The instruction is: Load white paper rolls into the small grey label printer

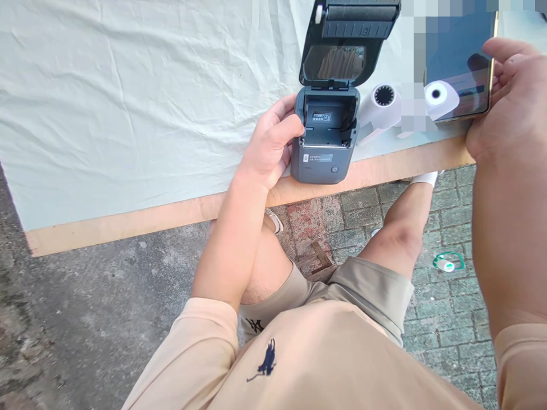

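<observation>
Near the table's front edge is a dark grey label printer [325, 165] with its lid [333, 57] swung up and its paper bay showing bare. My left hand [273, 139] grips the printer's left side, thumb on the bay's rim. Just right of the printer lies a white roll [387, 111] with a dark toothed core and a loose strip. Another white roll [447, 102] overlaps the lower left of a phone [459, 62]. My right hand [510, 85] is curled around the phone's right edge, some fingers hidden. Part of the phone is blurred out.
A pale, wrinkled cloth [149, 102] covers the table, with a bare wooden strip [171, 215] along its front edge. Below are my knees, a small wooden stool [316, 262] and a green loop with a white piece [448, 265] on the paving.
</observation>
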The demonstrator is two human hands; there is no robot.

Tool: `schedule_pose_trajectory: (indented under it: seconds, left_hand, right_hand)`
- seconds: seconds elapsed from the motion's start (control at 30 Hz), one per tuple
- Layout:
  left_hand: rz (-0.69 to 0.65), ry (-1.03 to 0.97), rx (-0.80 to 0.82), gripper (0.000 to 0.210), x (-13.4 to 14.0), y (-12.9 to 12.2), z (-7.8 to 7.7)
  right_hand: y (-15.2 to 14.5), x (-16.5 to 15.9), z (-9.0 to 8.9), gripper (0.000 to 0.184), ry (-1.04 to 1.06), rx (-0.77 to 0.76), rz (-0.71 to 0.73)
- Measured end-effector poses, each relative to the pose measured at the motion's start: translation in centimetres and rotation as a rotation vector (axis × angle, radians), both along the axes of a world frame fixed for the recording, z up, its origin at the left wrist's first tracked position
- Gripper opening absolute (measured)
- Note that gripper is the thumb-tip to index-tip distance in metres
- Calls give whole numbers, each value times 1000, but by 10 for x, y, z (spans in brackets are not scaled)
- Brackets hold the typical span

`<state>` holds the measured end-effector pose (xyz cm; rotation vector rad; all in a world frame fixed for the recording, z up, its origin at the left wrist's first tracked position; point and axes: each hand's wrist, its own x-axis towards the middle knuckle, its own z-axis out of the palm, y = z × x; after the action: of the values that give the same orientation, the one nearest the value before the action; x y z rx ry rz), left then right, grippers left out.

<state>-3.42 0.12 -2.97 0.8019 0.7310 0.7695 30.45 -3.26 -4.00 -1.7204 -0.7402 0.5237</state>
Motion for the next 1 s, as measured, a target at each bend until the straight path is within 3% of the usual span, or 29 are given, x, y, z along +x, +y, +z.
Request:
schedule_pose_trajectory:
  seconds: [0.1,0.3,1.0]
  left_hand:
    - [0,-33,22,28,0,0,-2]
    - [-1,-99,23,27,0,1,-4]
    - [3,-73,16,28,0,1,-3]
  right_hand:
    - [-1,-11,7,48,118,71,-56]
    - [-3,-24,19,45,221,70,-66]
    - [-4,-30,25,47,190,37,-128]
